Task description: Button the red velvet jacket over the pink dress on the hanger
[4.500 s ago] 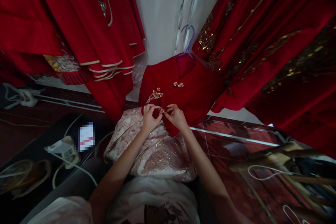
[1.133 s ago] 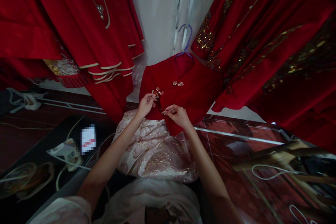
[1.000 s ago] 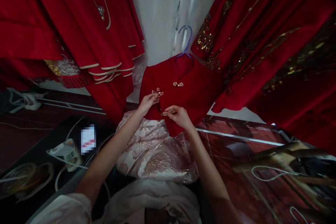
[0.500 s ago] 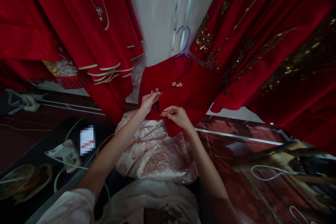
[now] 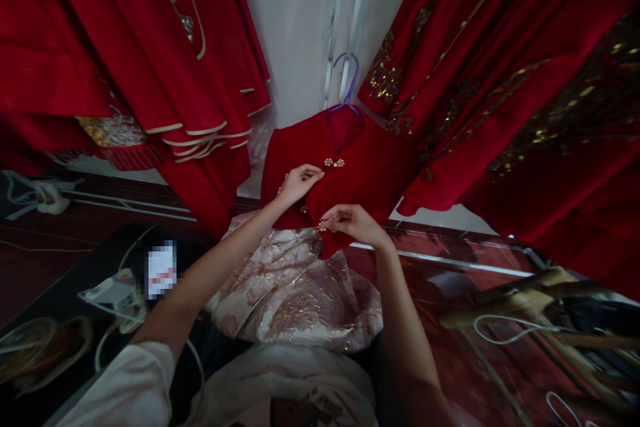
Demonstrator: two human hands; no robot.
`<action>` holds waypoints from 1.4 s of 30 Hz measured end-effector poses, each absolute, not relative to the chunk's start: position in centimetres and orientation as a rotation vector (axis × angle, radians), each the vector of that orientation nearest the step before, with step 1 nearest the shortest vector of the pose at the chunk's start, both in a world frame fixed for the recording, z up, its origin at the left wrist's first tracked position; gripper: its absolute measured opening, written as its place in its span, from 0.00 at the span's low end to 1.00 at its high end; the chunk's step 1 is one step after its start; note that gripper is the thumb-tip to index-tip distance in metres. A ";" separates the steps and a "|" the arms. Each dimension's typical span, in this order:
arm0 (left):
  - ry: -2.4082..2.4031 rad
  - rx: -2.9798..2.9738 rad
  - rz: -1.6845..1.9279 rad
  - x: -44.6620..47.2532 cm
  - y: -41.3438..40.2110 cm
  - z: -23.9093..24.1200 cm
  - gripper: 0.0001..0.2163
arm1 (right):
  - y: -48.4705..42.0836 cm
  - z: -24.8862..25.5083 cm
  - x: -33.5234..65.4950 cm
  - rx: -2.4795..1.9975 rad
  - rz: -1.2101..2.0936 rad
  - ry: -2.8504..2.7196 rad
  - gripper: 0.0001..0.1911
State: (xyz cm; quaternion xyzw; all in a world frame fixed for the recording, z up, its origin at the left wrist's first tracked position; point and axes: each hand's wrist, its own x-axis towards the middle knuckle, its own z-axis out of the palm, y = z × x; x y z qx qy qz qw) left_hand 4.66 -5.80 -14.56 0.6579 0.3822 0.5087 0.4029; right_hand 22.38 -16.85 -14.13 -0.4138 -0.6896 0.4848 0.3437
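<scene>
While your two hands work over the front of the red jacket [image 5: 373, 177], the garment hangs directly ahead of you on a purple hanger [image 5: 352, 77], its lower front reaching the patterned fabric [image 5: 300, 297] bundled on your lap. Your right hand [image 5: 356, 221] is closed in a pinch: thumb and fingers grip the lower bead ornament [image 5: 321, 227], which sits by the jacket's lower front edge. Your left hand [image 5: 303, 181] is raised above and to the left of it, before the jacket's chest, with thumb and fingertips drawn close together; whether a needle or thread lies between them cannot be told at this size. The two hands are apart.

Just above your left fingertips, the upper bead ornament [image 5: 335, 163] lies on the jacket below the neck opening. A small beaded piece [image 5: 303, 209] shows beneath your left hand, near the front opening. Further beadwork close to your left wrist is mostly hidden by the hand.

Red garments with pale piping [image 5: 220, 73] hang to your left; sequinned red garments [image 5: 490, 93] hang to your right, near the jacket. At lower left, a power strip [image 5: 131, 299] rests on a dark surface beside a pixelated white object [image 5: 161, 269]. At lower right, a white cable [image 5: 513, 341] loops near wooden pieces [image 5: 545, 283]; their form is blurred.
</scene>
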 end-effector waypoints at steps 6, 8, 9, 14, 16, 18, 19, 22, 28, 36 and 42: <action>1.001 2.541 1.207 6.2 -4.5 -11.4 0.10 | -17.7 -12.8 24.7 -1.095 1.335 -1.825 0.12; 1.028 2.674 1.151 6.5 -4.3 -10.9 0.09 | -17.8 -12.9 25.0 -1.088 1.341 -1.824 0.12; 1.028 2.722 1.128 6.7 -4.1 -10.7 0.09 | -17.8 -12.9 25.1 -1.086 1.343 -1.822 0.12; 0.956 2.884 1.036 7.1 -3.4 -9.6 0.06 | -17.7 -13.0 25.3 -1.104 1.324 -1.791 0.13; 0.879 2.890 1.014 7.1 -3.2 -9.2 0.06 | -17.7 -13.0 25.3 -1.109 1.312 -1.767 0.13; 0.822 2.862 1.021 7.0 -3.0 -8.9 0.05 | -17.7 -13.0 25.3 -1.108 1.296 -1.761 0.12; 0.802 2.840 1.036 7.0 -3.0 -8.9 0.04 | -17.8 -12.9 25.3 -1.107 1.287 -1.764 0.12; 0.769 2.779 1.067 6.9 -3.0 -8.8 0.03 | -18.1 -12.6 25.2 -1.108 1.231 -1.789 0.12; 0.672 2.695 1.068 6.9 -3.2 -8.2 0.03 | -16.1 -11.0 24.0 -1.079 0.779 -1.579 0.19; 1.284 2.875 0.534 7.1 -2.5 -8.1 0.07 | -6.4 -8.3 17.8 -1.225 0.629 -1.325 0.42; 1.890 2.707 0.218 4.6 -1.8 -6.6 0.14 | -7.3 -7.3 18.9 -1.802 0.364 -1.220 0.50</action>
